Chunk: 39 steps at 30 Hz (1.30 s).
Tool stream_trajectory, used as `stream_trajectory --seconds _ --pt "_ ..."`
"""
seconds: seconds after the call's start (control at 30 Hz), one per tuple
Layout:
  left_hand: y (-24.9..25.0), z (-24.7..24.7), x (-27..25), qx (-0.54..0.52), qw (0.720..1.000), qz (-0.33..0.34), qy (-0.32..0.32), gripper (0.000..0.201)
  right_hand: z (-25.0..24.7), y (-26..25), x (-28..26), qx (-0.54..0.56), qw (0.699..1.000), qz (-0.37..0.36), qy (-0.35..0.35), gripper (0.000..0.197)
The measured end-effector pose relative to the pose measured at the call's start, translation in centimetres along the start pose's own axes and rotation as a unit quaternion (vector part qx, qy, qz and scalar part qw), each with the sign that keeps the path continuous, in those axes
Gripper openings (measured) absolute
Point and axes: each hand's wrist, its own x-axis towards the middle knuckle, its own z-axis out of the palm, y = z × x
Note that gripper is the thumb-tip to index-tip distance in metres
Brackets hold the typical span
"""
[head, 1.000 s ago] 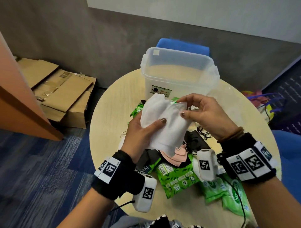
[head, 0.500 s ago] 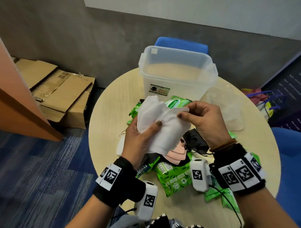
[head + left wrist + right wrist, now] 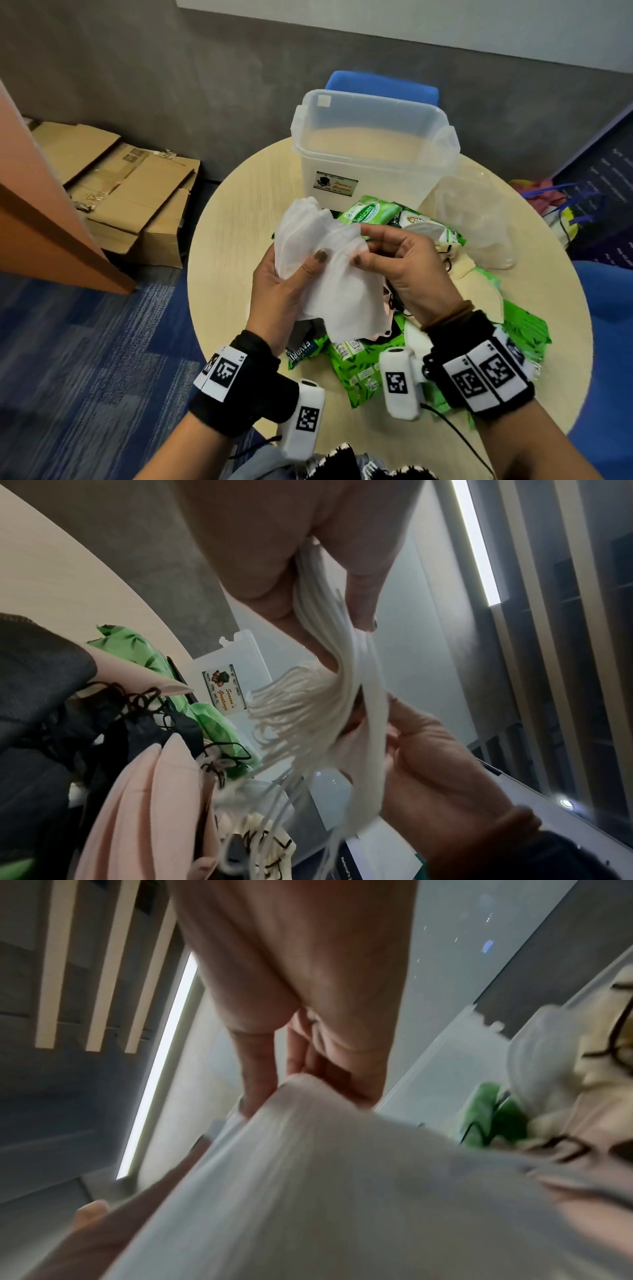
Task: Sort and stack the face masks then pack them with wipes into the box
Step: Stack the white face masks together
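A stack of white face masks (image 3: pixel 329 270) is held above the round table (image 3: pixel 236 219). My left hand (image 3: pixel 284 281) grips the stack from the left, thumb across its front. My right hand (image 3: pixel 394 253) pinches the top right corner. The left wrist view shows the white masks (image 3: pixel 346 685) edge-on, fanned between both hands. In the right wrist view the white masks (image 3: pixel 342 1191) fill the lower frame. Pink masks (image 3: pixel 137 804) and black masks (image 3: pixel 44 696) lie under my hands. Green wipe packs (image 3: pixel 363 366) lie around them. The clear plastic box (image 3: pixel 373 144) stands open behind.
A clear lid (image 3: pixel 479 222) lies right of the box. A blue chair (image 3: pixel 380 85) stands behind the table, another blue seat (image 3: pixel 609 325) at the right. Flattened cardboard (image 3: pixel 120 185) lies on the floor at left. Coloured bags (image 3: pixel 555 205) sit at far right.
Both hands with the white masks have moved a little nearer and lower. My right fingers have shifted along the top edge of the stack.
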Motion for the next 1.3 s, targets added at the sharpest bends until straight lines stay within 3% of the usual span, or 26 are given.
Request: stream_trajectory --seconds 0.17,0.27,0.4,0.47,0.53,0.6,0.77,0.83,0.9,0.97,1.03,1.07,1.13,1.2,1.3 --pt "-0.3 -0.7 -0.4 0.023 1.000 -0.001 0.022 0.031 2.7 1.2 0.0 -0.007 0.990 -0.067 0.120 0.016" --pt "-0.3 -1.5 -0.6 0.022 0.999 -0.008 0.041 0.030 3.7 2.0 -0.2 -0.070 0.972 -0.136 0.177 0.015" --pt "-0.4 -3.3 -0.7 0.065 0.996 -0.034 0.055 0.024 5.2 2.0 -0.9 -0.089 0.980 -0.162 0.080 0.014" --pt "-0.6 -3.7 -0.9 0.080 0.994 -0.054 0.043 0.030 6.2 2.3 -0.8 -0.163 0.971 -0.168 0.041 0.007" --pt "-0.6 -4.0 -1.3 0.056 0.995 -0.072 0.027 0.051 6.9 2.7 -0.5 -0.217 0.959 -0.177 0.045 0.004" --pt "-0.7 -4.0 -1.5 0.060 0.996 -0.071 0.012 0.059 7.2 3.1 0.0 -0.223 0.957 -0.175 0.055 0.006" --pt "-1.5 -4.7 -1.1 0.083 0.993 -0.077 0.033 0.039 6.4 2.8 1.1 -0.214 0.970 -0.111 0.027 0.015" --pt "-1.5 -5.0 -1.0 0.074 0.993 -0.080 0.048 0.039 3.5 2.4 3.0 -0.230 0.966 -0.083 0.077 0.024" --pt "-1.2 -5.6 -1.0 0.052 0.994 -0.079 0.060 0.037 -1.0 2.2 5.7 -0.318 0.921 -0.047 0.219 0.038" --pt "-1.0 -6.3 -1.0 0.033 0.994 -0.082 0.065 0.033 -5.7 1.9 7.8 -0.441 0.834 0.067 0.326 0.050" --pt "-0.6 -6.8 -1.0 0.026 0.993 -0.081 0.076 0.030 -8.7 1.7 8.8 -0.512 0.776 0.178 0.323 0.051" --pt "-0.5 -6.9 -1.0 0.028 0.993 -0.078 0.080 0.029 -9.6 1.9 9.1 -0.521 0.772 0.205 0.302 0.048" --pt "-0.3 -7.1 -0.8 0.035 0.992 -0.073 0.093 0.028 -10.5 2.3 9.3 -0.507 0.787 0.204 0.287 0.035" --pt "0.0 -7.3 -0.6 0.031 0.991 -0.072 0.109 0.029 -10.8 2.4 9.2 -0.484 0.808 0.157 0.299 0.022" --pt "0.4 -7.7 -0.4 0.026 0.989 -0.070 0.124 0.032 -10.8 0.9 8.8 -0.396 0.875 0.038 0.276 0.014"
